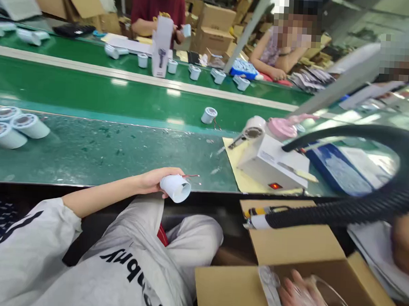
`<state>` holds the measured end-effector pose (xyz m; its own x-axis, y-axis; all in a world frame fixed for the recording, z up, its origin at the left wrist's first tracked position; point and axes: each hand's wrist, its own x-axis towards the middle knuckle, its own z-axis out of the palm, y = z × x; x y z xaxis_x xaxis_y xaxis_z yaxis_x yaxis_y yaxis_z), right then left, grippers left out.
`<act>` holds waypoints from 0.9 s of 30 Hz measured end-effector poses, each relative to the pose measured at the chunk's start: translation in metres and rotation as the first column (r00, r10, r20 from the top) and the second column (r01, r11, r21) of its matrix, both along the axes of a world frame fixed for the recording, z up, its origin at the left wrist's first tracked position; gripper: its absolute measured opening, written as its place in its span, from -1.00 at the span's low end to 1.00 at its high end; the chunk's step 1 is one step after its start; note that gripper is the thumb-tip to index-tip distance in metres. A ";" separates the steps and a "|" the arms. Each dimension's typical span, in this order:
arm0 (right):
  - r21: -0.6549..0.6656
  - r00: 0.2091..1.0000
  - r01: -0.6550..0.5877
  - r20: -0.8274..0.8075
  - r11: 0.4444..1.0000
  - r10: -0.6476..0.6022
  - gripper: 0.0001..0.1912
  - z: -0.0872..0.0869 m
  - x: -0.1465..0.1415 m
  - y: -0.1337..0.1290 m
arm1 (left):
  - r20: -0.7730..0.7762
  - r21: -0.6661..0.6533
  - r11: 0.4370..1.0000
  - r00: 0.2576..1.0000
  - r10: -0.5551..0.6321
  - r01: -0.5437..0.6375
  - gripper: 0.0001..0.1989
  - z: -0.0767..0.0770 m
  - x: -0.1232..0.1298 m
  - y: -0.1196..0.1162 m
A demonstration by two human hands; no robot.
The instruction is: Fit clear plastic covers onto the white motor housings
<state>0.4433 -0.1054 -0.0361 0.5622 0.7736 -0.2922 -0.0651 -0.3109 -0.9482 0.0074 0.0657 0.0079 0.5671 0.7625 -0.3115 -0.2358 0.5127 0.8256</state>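
Note:
My left hand [157,180] is closed around a light-blue, cup-shaped plastic housing [175,188], just in front of the bench edge above my lap. The housing lies tilted, its hollow end facing right, and thin red wires [191,175] stick out beside it. At the lower right, my right hand [296,297] is inside an open cardboard box [228,291]. Its fingers look stretched out, with clear plastic film [269,284] over and around them. Part of that hand is hidden by the film and the frame edge; nothing gripped shows in it.
Several similar housings [7,131] stand at the left on the green bench. One housing [209,115] sits on the conveyor [91,85]. A white device [275,163] with a red-lit switch and a black corrugated hose [359,211] occupy the right. Two people work opposite.

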 end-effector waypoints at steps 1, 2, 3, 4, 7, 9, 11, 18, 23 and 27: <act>0.063 0.996 0.047 -0.075 0.997 -0.042 -0.23 -0.001 -0.015 -0.004 | -0.001 -0.001 0.998 0.998 -0.057 0.057 -0.60 -0.003 0.012 -0.003; 0.118 0.990 0.025 -0.137 0.993 -0.009 -0.22 -0.001 -0.034 -0.005 | -0.003 0.000 0.994 0.994 -0.112 0.112 -0.58 -0.006 0.022 -0.006; 0.166 0.981 -0.047 -0.181 0.985 0.077 -0.26 0.000 -0.056 -0.004 | -0.008 0.002 0.987 0.987 -0.160 0.160 -0.56 -0.008 0.030 -0.009; 0.210 0.963 -0.127 -0.206 0.969 0.171 -0.35 0.002 -0.079 -0.002 | -0.017 0.001 0.980 0.980 -0.200 0.200 -0.55 -0.010 0.037 -0.012; 0.421 0.869 -0.401 -0.105 0.813 0.483 -0.56 0.011 -0.138 0.008 | -0.043 -0.026 0.961 0.960 -0.276 0.275 -0.51 -0.016 0.046 -0.022; 0.466 0.804 -0.584 0.217 0.665 0.554 -0.57 0.015 -0.161 0.014 | -0.069 -0.033 0.953 0.950 -0.303 0.302 -0.53 -0.019 0.047 -0.027; 0.354 0.675 -0.714 0.580 0.604 0.457 -0.56 0.015 -0.173 0.019 | -0.122 -0.020 0.940 0.933 -0.339 0.339 -0.57 -0.021 0.045 -0.030; -0.156 0.219 -0.656 0.897 0.738 0.385 -0.65 0.001 -0.186 0.043 | -0.573 0.395 0.709 0.760 -0.308 0.585 -0.72 -0.023 0.038 -0.033; -0.078 0.418 -0.780 0.673 0.620 0.610 -0.87 -0.002 -0.186 0.043 | -0.613 0.606 0.584 0.785 -0.090 0.540 -0.77 -0.025 0.036 -0.034; 0.080 0.613 -0.718 0.544 0.692 0.573 -0.80 0.000 -0.187 0.042 | -0.505 0.630 0.652 0.861 -0.069 0.422 -0.52 -0.038 0.037 -0.032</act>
